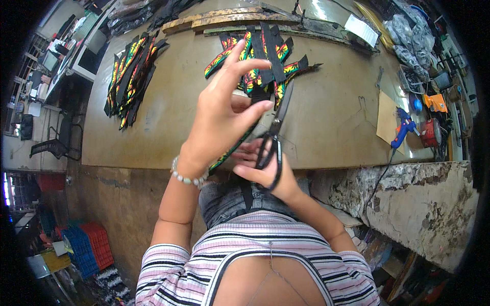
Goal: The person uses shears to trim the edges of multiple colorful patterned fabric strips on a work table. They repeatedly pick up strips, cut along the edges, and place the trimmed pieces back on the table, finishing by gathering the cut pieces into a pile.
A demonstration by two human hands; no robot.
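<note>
My left hand, with a beaded bracelet at the wrist, is raised over the table's near half. Its thumb and forefinger stand well apart, with nothing visible between their tips. A black strap with a bright leaf pattern runs slantwise beneath it, partly hidden. Black-handled scissors are in my right hand close to the table's front edge, blades pointing away from me. Their blade tips reach toward a loose pile of similar black and patterned strips.
Another bundle of patterned strips lies on the brown table at left. Wooden bars stretch along the back. To the right are a blue glue gun with a trailing cord, a cardboard piece and plastic bags.
</note>
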